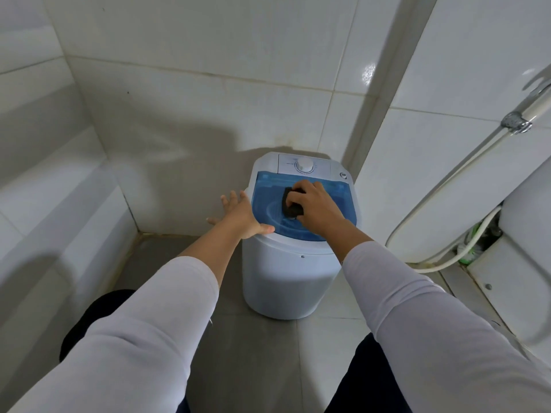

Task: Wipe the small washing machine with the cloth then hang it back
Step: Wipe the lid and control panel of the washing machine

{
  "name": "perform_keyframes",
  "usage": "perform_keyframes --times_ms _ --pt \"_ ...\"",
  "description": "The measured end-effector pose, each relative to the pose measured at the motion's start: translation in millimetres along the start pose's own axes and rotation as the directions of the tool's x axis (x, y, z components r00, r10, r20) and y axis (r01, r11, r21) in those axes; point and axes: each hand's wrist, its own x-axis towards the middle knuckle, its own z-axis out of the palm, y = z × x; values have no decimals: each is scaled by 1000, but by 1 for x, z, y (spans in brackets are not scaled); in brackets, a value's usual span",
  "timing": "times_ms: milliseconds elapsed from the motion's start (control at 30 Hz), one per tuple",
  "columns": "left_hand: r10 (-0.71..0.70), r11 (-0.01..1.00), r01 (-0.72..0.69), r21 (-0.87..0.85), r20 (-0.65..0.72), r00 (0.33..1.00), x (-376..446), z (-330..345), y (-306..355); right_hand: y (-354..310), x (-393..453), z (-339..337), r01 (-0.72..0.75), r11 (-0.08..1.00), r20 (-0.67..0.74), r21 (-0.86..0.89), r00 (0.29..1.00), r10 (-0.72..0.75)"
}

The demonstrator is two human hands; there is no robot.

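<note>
The left hand (242,217), fingers spread, braces the rim of the small washing machine (293,263), which looks light enough to slide on the floor. On its smooth blue lid (265,198), the right hand (317,208) grips the dark cloth (290,205), soft and bunched. Walls crowd behind; a hose (447,180) hangs right.

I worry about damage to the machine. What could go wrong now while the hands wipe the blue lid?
1. The right hand presses the dark cloth on the blue lid; pushing hard might flex or crack it.
2. The cloth is close to the white dial, so a long stroke could turn it.
3. The left hand steadies only the rim of the small washing machine, which might slide on the floor.
</note>
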Motion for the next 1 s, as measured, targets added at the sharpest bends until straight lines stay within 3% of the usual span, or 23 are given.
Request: perform_keyframes --times_ms 167,300,533,833,1000 --pt "17 1000 -17 -17 11 1000 4 1 -2 6 3 -6 9 998 142 64 990 -18" --pt "10 1000 -9 -22 36 999 -1 -2 -1 5 3 -3 46 998 198 -33 979 -39" --pt "8 1000 -10 30 75 997 -9 -8 5 10 0 -2 47 997 184 -59 982 -36" --pt "-4 999 0 46 77 997 -12 -10 5 18 -5 -8 59 946 228 -318 973 16" --pt "0 998 -4 61 71 997 -16 -11 7 26 -12 -4 -7 965 174 -260 983 54"
